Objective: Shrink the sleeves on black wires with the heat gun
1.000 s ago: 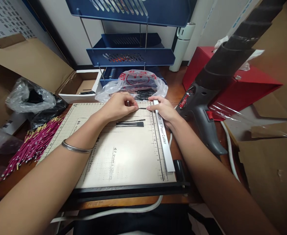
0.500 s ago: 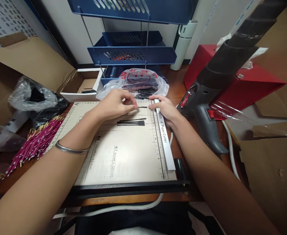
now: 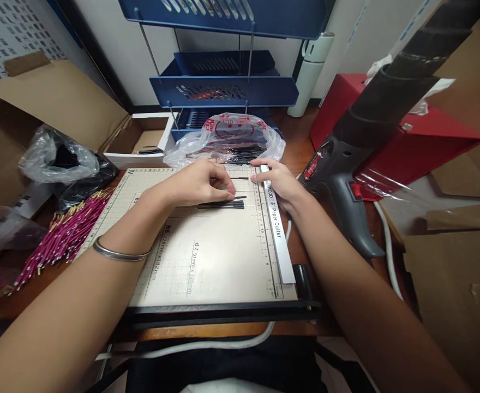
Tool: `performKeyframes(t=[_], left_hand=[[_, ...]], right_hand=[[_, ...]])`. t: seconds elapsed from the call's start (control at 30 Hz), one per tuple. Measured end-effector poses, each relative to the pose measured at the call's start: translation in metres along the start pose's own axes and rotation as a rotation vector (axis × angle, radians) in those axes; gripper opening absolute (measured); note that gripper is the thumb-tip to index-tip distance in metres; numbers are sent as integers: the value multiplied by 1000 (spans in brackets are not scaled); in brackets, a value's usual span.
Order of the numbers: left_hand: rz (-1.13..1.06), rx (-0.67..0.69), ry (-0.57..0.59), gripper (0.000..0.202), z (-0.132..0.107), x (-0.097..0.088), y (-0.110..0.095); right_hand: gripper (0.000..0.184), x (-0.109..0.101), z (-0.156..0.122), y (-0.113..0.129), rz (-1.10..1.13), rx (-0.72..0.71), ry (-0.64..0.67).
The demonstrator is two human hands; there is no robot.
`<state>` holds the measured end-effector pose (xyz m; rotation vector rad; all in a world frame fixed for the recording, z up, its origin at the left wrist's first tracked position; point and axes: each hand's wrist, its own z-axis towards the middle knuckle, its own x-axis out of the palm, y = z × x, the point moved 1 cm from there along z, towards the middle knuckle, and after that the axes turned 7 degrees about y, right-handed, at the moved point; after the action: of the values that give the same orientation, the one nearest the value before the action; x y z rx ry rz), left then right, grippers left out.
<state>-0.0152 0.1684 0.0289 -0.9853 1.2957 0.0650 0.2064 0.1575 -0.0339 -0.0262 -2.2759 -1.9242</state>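
My left hand [image 3: 203,184] is closed in a pinch over the paper cutter's board [image 3: 227,251]. From its fingertips sticks out the end of a thin black tube-like strip [image 3: 242,197]. Just below lies a small row of similar black strips [image 3: 226,206], partly under the hand. One more black strip [image 3: 240,178] lies farther up the board, between the two hands. My right hand [image 3: 279,183] rests across the top of the white ruler bar [image 3: 280,234], finger and thumb apart, the fingertip just right of that single strip.
Behind the board sits a plastic bag [image 3: 235,134] of black strips, under blue tray shelves [image 3: 223,93]. A heat gun [image 3: 354,169] and a red box [image 3: 420,131] stand on the right. Crimson wires [image 3: 66,234], a black bag [image 3: 80,174] and cartons [image 3: 60,98] lie left.
My left hand has moved slightly toward me, from the upper single strip down to the one just above the row. My right hand stays on the bar.
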Motion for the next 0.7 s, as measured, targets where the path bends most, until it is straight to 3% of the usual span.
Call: performKeyframes(t=[0.47,0.7], left_hand=[[355,105,-174,20,14,9,10],[408,103,-184,21,15,11,9]], right_hand=[[64,-3,0,-1,-36,-13,21],[66,-7,5,-8,-14,-29,54]])
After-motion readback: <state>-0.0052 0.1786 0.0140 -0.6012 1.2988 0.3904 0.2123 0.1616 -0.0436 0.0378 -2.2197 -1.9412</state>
